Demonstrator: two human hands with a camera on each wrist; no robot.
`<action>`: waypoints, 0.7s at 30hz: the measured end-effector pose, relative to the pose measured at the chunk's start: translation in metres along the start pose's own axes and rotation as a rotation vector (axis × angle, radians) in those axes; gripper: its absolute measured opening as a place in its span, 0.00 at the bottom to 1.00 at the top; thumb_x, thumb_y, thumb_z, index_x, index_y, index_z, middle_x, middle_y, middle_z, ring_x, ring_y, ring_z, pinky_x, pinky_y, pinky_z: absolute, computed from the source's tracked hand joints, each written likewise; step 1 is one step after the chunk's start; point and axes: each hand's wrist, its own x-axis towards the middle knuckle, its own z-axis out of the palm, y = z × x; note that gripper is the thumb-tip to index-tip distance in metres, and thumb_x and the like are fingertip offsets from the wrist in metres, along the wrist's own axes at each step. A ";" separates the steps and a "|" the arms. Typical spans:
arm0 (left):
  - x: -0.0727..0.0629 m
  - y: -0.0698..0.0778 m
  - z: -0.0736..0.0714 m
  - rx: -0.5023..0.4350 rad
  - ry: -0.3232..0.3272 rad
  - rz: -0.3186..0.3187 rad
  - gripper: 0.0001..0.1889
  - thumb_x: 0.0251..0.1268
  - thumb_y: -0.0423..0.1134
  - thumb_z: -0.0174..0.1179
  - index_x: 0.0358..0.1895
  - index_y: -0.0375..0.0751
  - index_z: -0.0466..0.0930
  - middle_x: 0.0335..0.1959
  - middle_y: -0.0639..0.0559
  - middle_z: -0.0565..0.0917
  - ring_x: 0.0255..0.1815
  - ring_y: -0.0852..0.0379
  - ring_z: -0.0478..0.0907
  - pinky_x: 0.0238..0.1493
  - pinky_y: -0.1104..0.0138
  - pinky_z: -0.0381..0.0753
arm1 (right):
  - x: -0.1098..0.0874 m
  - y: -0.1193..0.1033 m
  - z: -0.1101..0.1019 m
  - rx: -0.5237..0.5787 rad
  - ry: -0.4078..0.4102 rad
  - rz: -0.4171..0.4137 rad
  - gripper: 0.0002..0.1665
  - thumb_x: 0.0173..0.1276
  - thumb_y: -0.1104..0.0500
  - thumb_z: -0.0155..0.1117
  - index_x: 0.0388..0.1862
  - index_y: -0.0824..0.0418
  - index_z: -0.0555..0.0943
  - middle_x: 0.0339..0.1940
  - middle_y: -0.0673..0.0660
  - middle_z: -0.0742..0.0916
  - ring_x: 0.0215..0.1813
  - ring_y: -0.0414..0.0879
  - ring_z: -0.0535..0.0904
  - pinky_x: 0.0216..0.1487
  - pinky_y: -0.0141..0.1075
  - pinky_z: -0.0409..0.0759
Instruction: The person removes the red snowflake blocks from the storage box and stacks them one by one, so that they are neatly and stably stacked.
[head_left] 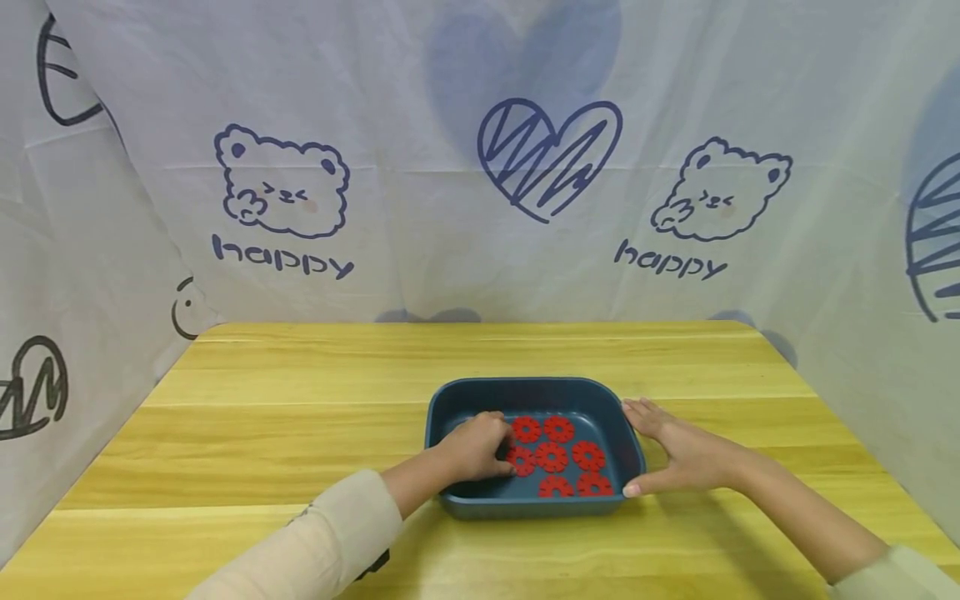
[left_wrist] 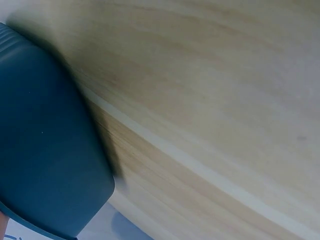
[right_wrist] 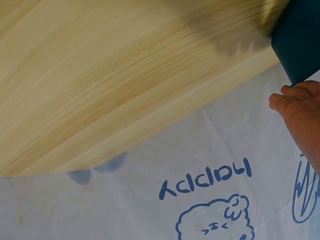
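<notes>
A dark blue rectangular plastic tub point(head_left: 525, 507) stands on the table, its outer wall point(left_wrist: 50, 130) filling the left of the left wrist view. Several red notched interlocking discs point(head_left: 552, 457) lie spread over its floor. My left hand point(head_left: 477, 447) reaches over the tub's left side, thumb and fingers apart, right beside the leftmost red disc point(head_left: 521, 460). Its other fingertips are hidden behind the hand. At the tub's right end, my right hand point(head_left: 686, 454) touches the rim, fingers extended to the far corner and thumb at the near corner. The right wrist view shows these fingers point(right_wrist: 295, 97) against the tub's edge.
The wooden table point(head_left: 262, 450) extends on both sides of the tub. White cloth point(head_left: 420, 208) printed with bears, hearts and "happy" hangs behind the table and along both sides.
</notes>
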 end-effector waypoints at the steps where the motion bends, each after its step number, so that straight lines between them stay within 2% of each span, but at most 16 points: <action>1: 0.000 0.000 0.000 -0.003 0.001 0.002 0.13 0.51 0.43 0.69 0.34 0.37 0.82 0.29 0.51 0.75 0.29 0.60 0.70 0.28 0.71 0.70 | 0.000 0.000 0.000 0.001 0.001 -0.002 0.66 0.48 0.34 0.68 0.69 0.77 0.52 0.72 0.74 0.55 0.71 0.73 0.45 0.65 0.66 0.53; 13: -0.004 -0.006 -0.004 0.015 0.026 0.069 0.13 0.52 0.42 0.68 0.34 0.36 0.82 0.30 0.50 0.76 0.30 0.58 0.71 0.29 0.72 0.71 | 0.000 -0.002 -0.003 0.007 -0.002 -0.022 0.66 0.49 0.35 0.69 0.69 0.77 0.52 0.71 0.76 0.55 0.71 0.74 0.46 0.64 0.66 0.54; 21: -0.009 -0.010 -0.013 0.008 0.059 0.071 0.14 0.52 0.42 0.68 0.37 0.35 0.83 0.34 0.49 0.78 0.35 0.55 0.75 0.35 0.68 0.76 | 0.000 -0.002 -0.004 0.009 -0.006 -0.014 0.66 0.49 0.35 0.69 0.69 0.77 0.51 0.71 0.75 0.55 0.71 0.73 0.45 0.65 0.66 0.54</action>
